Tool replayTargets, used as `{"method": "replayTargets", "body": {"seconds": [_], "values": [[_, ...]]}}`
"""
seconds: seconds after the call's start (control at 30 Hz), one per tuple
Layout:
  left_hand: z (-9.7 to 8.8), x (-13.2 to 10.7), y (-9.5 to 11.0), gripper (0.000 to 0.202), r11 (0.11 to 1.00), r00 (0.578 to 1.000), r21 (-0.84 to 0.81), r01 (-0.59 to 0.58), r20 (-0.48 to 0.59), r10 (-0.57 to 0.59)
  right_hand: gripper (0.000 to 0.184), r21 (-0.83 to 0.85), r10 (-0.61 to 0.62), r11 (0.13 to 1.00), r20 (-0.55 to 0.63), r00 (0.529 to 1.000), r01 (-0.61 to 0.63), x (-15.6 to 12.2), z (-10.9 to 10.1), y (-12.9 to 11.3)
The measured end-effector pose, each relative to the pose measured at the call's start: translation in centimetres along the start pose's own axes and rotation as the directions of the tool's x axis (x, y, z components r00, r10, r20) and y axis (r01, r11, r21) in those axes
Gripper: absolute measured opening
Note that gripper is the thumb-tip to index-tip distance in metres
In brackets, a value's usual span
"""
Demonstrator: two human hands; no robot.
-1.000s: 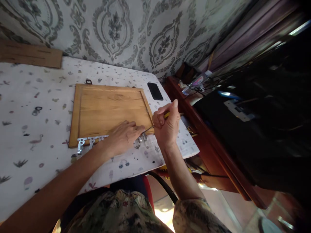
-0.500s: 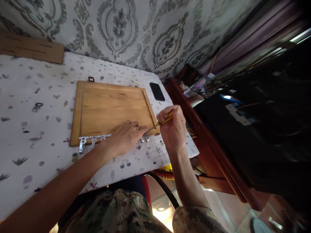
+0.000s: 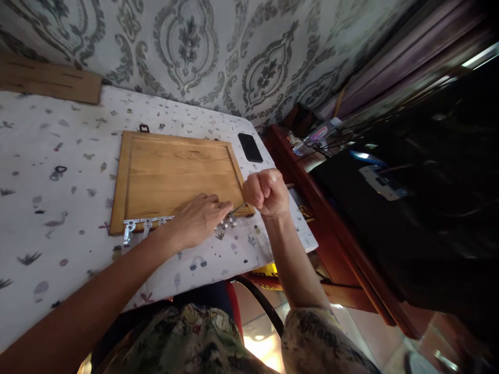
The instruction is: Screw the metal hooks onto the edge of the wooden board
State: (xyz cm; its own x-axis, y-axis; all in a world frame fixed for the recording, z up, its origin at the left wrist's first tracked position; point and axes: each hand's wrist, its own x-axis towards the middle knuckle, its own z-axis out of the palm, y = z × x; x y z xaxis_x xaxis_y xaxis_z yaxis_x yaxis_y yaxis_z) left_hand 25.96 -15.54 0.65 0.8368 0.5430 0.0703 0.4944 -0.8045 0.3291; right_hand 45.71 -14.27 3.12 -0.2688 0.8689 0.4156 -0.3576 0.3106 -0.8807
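A wooden framed panel (image 3: 179, 174) lies flat on the table, with a metal hook rail (image 3: 145, 222) along its near edge. My left hand (image 3: 198, 221) is closed over the middle of the rail and the panel's edge, hiding that stretch. Its fingertips point right, close to the tip of a screwdriver (image 3: 238, 208). Wrapped in a fist around the screwdriver's handle, my right hand (image 3: 267, 192) is above the panel's near right corner. Only the thin shaft shows, slanting down to the rail's right end. Any screw at the tip is hidden.
A black phone (image 3: 250, 147) lies beyond the panel's right corner. Small dark metal pieces (image 3: 144, 128) lie behind it, and another ring-like piece (image 3: 59, 170) is to the left. Cardboard (image 3: 50, 80) rests at the back left. A plastic bottle (image 3: 316, 136) lies on the red-brown furniture at right.
My right hand has rolled over, so its knuckles now hide the yellow screwdriver handle that showed before. My left hand stays in place on the rail. The view has shifted slightly.
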Motion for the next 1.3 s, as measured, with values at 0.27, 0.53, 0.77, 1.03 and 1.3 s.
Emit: {"method": "replayTargets", "body": {"seconds": [0.27,0.53,0.77,1.03,1.3], "values": [[-0.4,0.0,0.2,0.021,0.998,0.999,-0.053,0.019,0.033,-0.017,0.07,-0.24,-0.168,0.969,-0.485,0.858,0.053,-1.8,4.7,0.7],[-0.8,-0.1,0.4,0.024,1.0,0.999,-0.013,0.017,0.034,-0.017,0.065,-0.222,-0.056,0.973,-0.51,0.858,-0.068,-1.4,4.7,-0.2],[-0.3,0.0,0.1,0.023,0.999,1.0,-0.044,-0.013,0.001,0.013,0.065,-0.199,-0.079,0.979,-0.604,0.793,-0.054,-0.8,3.5,0.1],[-0.1,0.0,0.0,0.026,0.999,1.0,-0.03,-0.016,0.0,0.016,0.055,-0.303,-0.215,0.953,-0.642,0.736,0.014,-2.4,5.0,1.0],[-0.7,-0.1,0.4,0.028,1.0,1.0,0.002,0.005,0.025,-0.005,0.035,-0.206,-0.065,0.978,-0.432,0.9,-0.028,-3.3,2.9,-0.5]]}}
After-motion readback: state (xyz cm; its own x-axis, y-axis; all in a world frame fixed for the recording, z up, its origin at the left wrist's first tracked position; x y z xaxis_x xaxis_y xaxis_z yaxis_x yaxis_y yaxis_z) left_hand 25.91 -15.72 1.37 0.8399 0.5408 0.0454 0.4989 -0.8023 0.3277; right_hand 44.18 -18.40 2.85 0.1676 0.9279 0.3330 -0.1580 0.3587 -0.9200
